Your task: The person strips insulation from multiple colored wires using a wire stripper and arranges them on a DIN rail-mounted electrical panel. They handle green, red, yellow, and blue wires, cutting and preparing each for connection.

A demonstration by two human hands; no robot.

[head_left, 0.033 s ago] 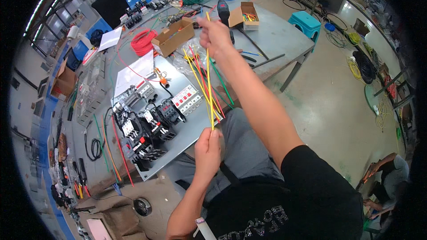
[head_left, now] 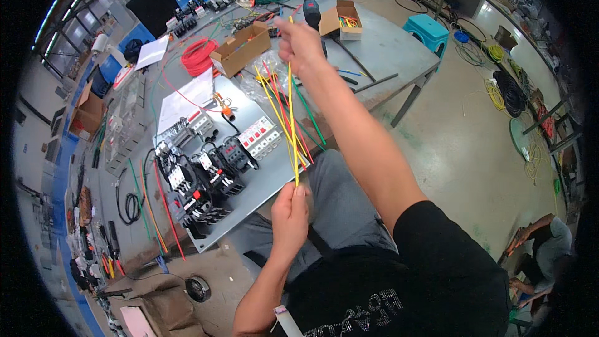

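Observation:
A long yellow wire (head_left: 292,112) is stretched between my two hands. My left hand (head_left: 291,213), low near my lap, has its fingers and thumb closed on the wire's lower end. Farther out over the table, my right hand (head_left: 302,45) is closed around the upper part, and a short yellow tip sticks out past the fingers. Beside this wire lie another yellow wire, a red wire (head_left: 286,109) and a green wire (head_left: 309,112). Left of my left hand, a metal mounting plate (head_left: 253,196) carries black contactors (head_left: 234,155) and a row of white breakers with red switches (head_left: 261,138).
An open cardboard box (head_left: 243,48), a red wire coil (head_left: 199,57) and a cordless drill (head_left: 312,14) lie beyond the plate. A second box (head_left: 340,20) holds coloured pieces. A turquoise stool (head_left: 427,30) stands past the table's right edge. Another person (head_left: 540,249) is at lower right.

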